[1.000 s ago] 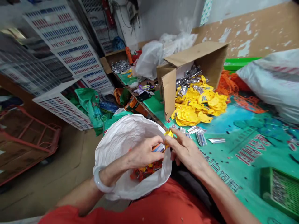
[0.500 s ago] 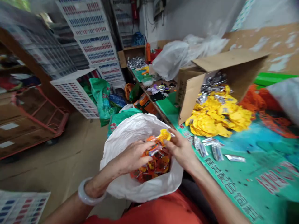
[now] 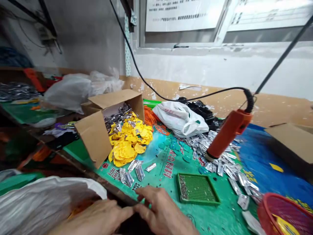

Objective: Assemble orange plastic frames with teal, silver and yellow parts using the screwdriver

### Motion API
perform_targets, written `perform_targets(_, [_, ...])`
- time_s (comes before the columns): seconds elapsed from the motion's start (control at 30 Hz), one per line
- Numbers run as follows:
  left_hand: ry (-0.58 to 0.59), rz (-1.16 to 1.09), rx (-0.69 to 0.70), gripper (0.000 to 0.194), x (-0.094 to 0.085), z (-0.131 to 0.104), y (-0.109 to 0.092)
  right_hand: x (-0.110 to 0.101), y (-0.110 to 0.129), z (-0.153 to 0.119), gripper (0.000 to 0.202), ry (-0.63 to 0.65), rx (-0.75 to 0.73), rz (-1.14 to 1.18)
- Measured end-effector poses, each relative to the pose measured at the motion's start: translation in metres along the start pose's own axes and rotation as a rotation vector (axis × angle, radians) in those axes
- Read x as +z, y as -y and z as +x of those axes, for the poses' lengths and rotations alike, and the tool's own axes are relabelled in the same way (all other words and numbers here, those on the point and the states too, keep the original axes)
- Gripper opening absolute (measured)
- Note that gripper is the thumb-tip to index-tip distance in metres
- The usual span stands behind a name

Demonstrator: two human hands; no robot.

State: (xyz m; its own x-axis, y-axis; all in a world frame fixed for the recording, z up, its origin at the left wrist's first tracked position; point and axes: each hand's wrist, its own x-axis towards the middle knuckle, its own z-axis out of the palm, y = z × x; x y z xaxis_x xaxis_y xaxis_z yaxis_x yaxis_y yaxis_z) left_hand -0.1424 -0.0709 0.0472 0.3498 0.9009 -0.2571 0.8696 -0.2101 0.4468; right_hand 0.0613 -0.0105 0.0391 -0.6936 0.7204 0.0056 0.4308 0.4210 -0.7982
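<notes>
Swung up and rightward from the white plastic bag (image 3: 41,202) since half a second earlier; the orange-and-yellow piece gone from the fingers. Left hand (image 3: 97,218) and right hand (image 3: 161,212) met fingertip to fingertip at the tabletop (image 3: 168,163) edge, just right of the bag, fingers loosely curled, grip impossible to tell. Beyond the hands lay silver packets (image 3: 133,171), a green tray (image 3: 197,189), yellow tags (image 3: 129,140) spilling from a cardboard box (image 3: 97,130).

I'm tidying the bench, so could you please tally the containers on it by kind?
Cardboard boxes: 2
White plastic bags: 3
Green trays: 1
Red baskets: 1
Total: 7
</notes>
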Motion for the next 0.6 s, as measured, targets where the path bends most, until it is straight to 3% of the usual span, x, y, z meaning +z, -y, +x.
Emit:
perform_targets(0.07, [0.075, 0.045, 0.102, 0.023, -0.022, 0.042, -0.022, -0.017, -0.013, -0.012, 0.024, -0.061, 0.055, -0.022])
perform_targets(0.13, [-0.032, 0.08, 0.171, 0.018, -0.039, 0.093, -0.033, -0.029, -0.028, -0.022, 0.028, -0.08, 0.088, -0.042])
perform_targets(0.23, [-0.163, 0.116, 0.14, 0.011, -0.059, 0.184, -0.032, -0.039, -0.048, -0.031, 0.034, -0.043, 0.123, -0.045])
perform_targets(0.33, [-0.183, 0.161, 0.083, 0.027, -0.073, 0.273, -0.024, -0.043, -0.061, -0.03, 0.035, -0.026, 0.116, -0.056])
perform_targets(0.4, [-0.197, 0.174, 0.053, 0.031, -0.077, 0.32, -0.018, -0.045, -0.066, -0.024, 0.033, -0.036, 0.119, -0.096])
perform_targets(0.5, [-0.22, 0.16, 0.003, 0.033, -0.074, 0.366, -0.009, -0.049, -0.07, -0.013, 0.03, -0.05, 0.145, -0.229])
perform_targets(0.6, [-0.237, 0.106, -0.056, 0.034, -0.065, 0.387, 0.0, -0.053, -0.072, -0.004, 0.028, -0.045, 0.16, -0.342])
